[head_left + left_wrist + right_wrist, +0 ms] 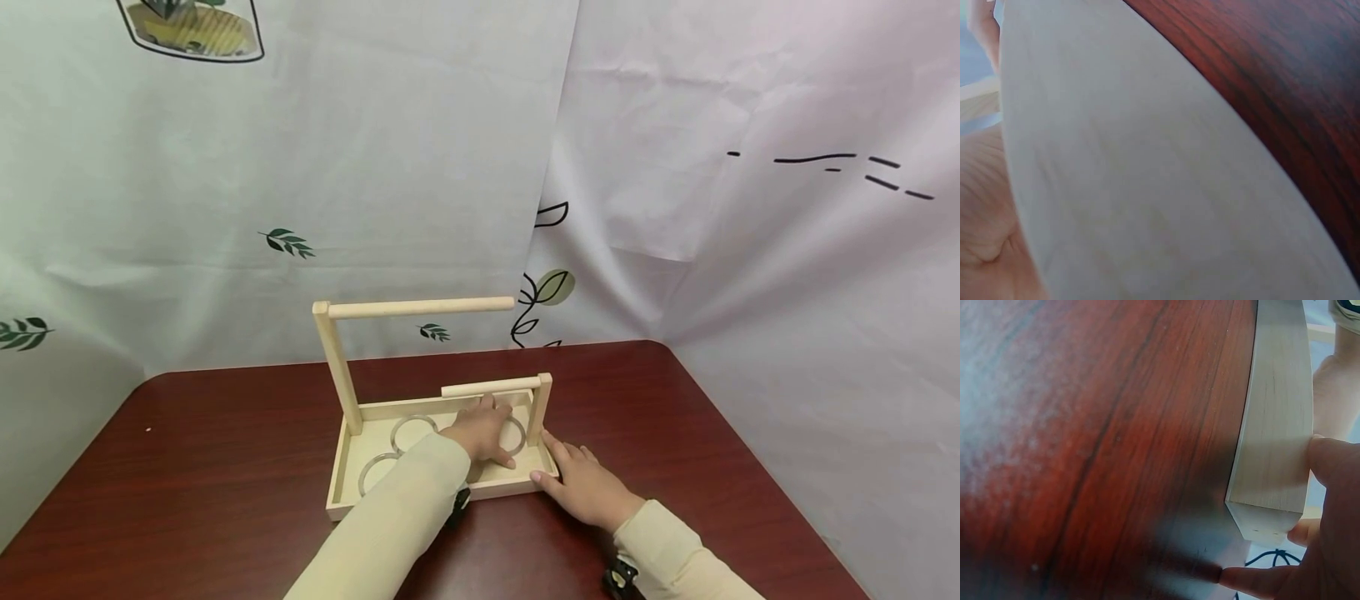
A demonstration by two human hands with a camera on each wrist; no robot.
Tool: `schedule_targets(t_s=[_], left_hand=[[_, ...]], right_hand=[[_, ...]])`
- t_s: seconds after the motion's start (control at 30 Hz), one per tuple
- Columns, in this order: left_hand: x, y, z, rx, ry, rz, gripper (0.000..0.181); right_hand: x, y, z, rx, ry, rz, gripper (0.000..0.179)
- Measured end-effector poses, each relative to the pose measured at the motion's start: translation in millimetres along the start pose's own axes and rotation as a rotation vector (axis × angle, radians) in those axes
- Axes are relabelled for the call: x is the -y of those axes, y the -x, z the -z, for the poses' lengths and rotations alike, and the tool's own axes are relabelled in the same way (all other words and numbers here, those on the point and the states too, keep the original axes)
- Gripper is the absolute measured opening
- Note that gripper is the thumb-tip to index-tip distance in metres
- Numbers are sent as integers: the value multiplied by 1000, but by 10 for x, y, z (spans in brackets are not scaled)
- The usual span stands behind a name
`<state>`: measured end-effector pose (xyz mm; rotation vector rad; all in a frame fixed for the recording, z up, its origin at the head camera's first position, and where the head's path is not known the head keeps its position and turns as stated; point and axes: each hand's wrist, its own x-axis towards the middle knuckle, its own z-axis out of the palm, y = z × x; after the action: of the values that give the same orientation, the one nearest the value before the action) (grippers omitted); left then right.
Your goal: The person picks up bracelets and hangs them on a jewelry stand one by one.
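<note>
A shallow pale wooden tray (495, 492) sits on the table, with clear rings lying flat on its floor. My left hand (480, 433) reaches down into its right half, fingers spread over the right ring (522, 435). Whether the fingertips touch that ring is hidden. Two more rings, a back one (412, 418) and a front one (363, 477), lie left of my forearm. My right hand (592, 487) steadies the tray's front right corner, its thumb on the front rim and straight fingers along the end wall. In the left wrist view, the tray's front wall (1147, 156) partly hides my palm.
A tall post (337, 367) at the tray's left end carries a long dowel (420, 308). From a shorter post (539, 408) at the right, another dowel (487, 387) points left above my left hand. The dark red table (225, 467) meets a printed cloth (420, 167) behind.
</note>
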<state>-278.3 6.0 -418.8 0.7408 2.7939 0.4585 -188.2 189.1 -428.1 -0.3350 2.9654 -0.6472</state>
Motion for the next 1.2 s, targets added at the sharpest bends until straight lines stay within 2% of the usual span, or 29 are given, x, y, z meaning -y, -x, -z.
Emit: schedule_targets(t_s=[0.53,0.7,0.9,1.2], left_hand=[[22,-6,-16,21,39,17,84],[51,-8,-18,27,97,12,84],[71,25,12,5,147,-10,81],[113,75,50,-24,250,14,82]], right_hand=[[-1,12,-14,-2,-3,-1,67],[-1,10,-15,1,-8,0,68],[-6,14,-9,3,-3,-8,68],[-15,-3,-16,5,-3,-12,68]])
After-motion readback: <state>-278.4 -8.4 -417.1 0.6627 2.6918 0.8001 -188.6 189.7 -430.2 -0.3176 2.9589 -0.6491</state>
